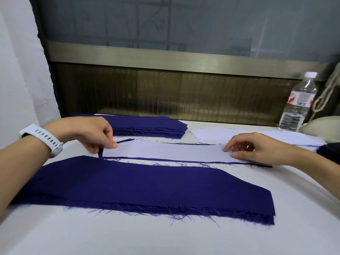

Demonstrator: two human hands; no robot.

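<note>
The left grip (pixel 88 133) has its fingers curled and pinches the left end of the white strip (pixel 165 150), with a tab of dark blue cloth showing between thumb and fingers. The right grip (pixel 257 148) is loosely spread, with fingertips resting on the strip's right end and the thumb at its near edge. The strip lies flat on the counter (pixel 110 236) between the two grips, its long axis running from one to the other, on top of a narrow blue strip (pixel 165 159) whose edge shows along its near side. Nearer the person than both grips lies a wide blue piece (pixel 147 184) with frayed edges. Beyond the left grip sits a stack of blue pieces (pixel 147 124), and beyond the right grip a stack of white pieces (pixel 211 134). A clear bottle (pixel 298 105) stands upright and capped farther right; its contents cannot be told.
</note>
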